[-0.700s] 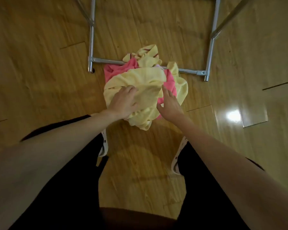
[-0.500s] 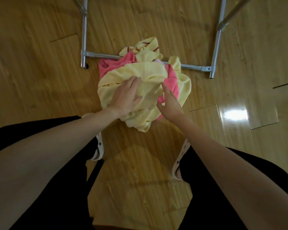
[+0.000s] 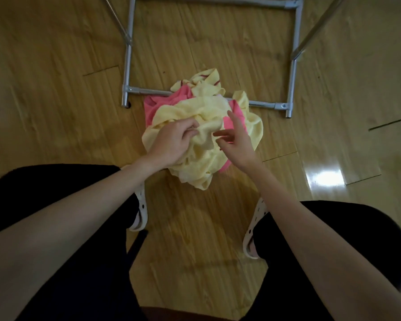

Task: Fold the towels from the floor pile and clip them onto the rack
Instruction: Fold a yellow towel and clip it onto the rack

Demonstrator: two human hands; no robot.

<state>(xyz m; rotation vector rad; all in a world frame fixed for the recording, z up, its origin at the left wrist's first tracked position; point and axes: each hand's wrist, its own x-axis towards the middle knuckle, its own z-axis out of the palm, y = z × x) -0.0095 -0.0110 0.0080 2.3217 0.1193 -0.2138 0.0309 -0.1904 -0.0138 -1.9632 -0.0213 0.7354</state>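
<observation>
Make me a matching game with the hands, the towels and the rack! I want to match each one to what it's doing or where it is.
Things:
1. left hand
2. right hand
3. pink towel
4. rack

States:
A. grey metal bars standing on the floor
B. fingers spread over the pile
C. mostly buried under yellow cloth
D. gripping the yellow towel

Pairs: 1-D, 2-B, 3-C, 4-A
</observation>
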